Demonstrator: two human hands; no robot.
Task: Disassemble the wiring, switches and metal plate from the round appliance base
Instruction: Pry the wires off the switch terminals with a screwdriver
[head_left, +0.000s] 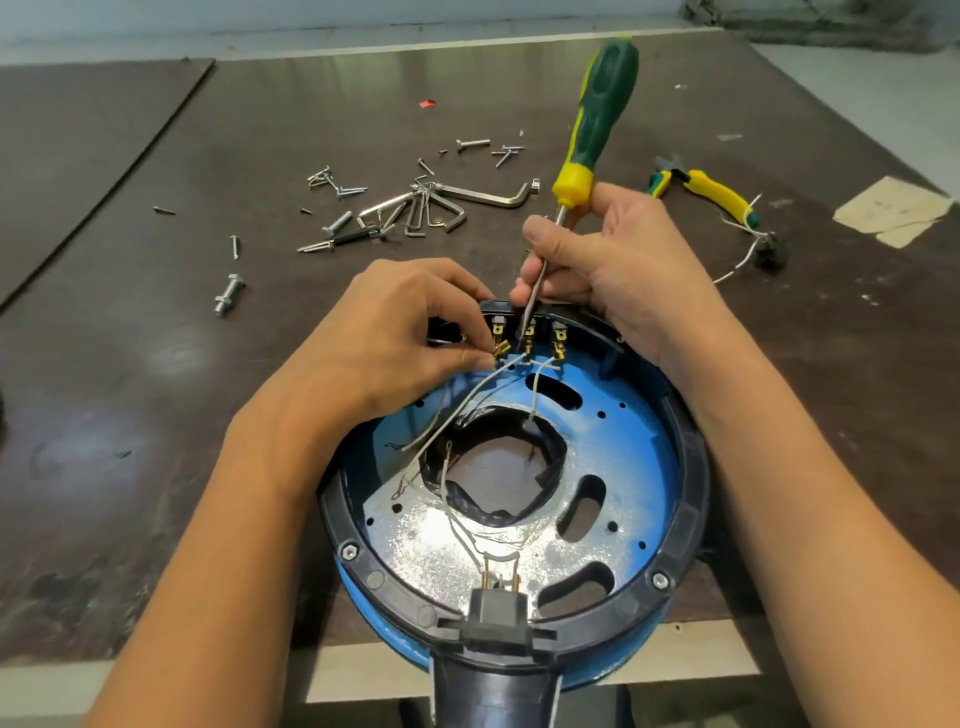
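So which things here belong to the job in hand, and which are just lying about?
In use: round base, metal plate, white wires, switch terminals, the connector the left hand pinches, the screwdriver the right hand holds.

Lying about: hex keys, loose screws and bolts, pliers, paper scrap.

We look down on a dark brown worktable (156, 364), worn and scuffed, with light glinting across its far part. A separate dark panel (78, 130) lies left. Beyond, pale floor (857, 88) shows.

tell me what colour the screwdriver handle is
Dark green with yellow, on the screwdriver handle in the head view.
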